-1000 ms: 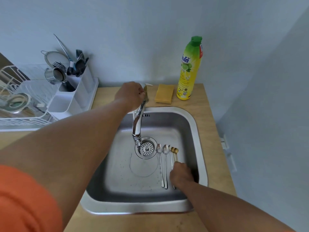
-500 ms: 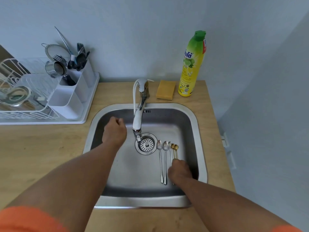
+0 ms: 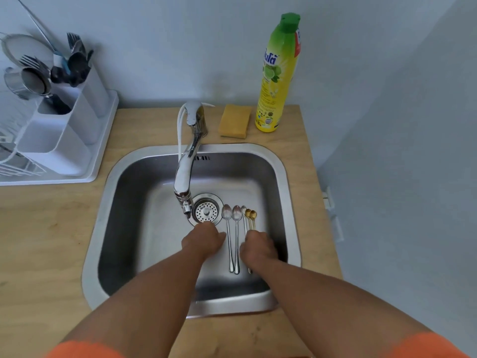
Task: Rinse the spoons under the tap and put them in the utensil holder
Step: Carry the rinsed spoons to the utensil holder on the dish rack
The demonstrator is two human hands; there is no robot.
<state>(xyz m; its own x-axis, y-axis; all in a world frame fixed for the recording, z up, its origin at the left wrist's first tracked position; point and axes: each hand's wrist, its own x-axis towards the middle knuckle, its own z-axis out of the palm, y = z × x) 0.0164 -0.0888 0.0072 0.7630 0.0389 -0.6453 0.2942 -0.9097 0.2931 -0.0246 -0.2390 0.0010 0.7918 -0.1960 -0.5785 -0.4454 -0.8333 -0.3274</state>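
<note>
Several spoons lie side by side on the floor of the steel sink (image 3: 232, 149), right of the drain: two long silver spoons (image 3: 232, 236), a thin silver one (image 3: 244, 210) and two small gold spoons (image 3: 251, 215). My right hand (image 3: 258, 248) is curled down over the handles of the gold and thin spoons; the spoons still rest on the sink floor. My left hand (image 3: 204, 241) is a loose fist just left of the silver spoons, holding nothing I can see. The tap (image 3: 184, 177) ends above the drain, with no water visible. The white utensil holder (image 3: 77, 120) stands at the far left.
The holder sits in a white drying rack (image 3: 103, 140) with forks, dark utensils and a metal cup. A yellow sponge (image 3: 235, 121) and a yellow dish-soap bottle (image 3: 277, 81) stand behind the sink. A wall is close on the right.
My left hand left the tap handle and came down into the sink, ending beside the silver spoons. My right hand stayed on the small spoons' handles. The view moved closer.
</note>
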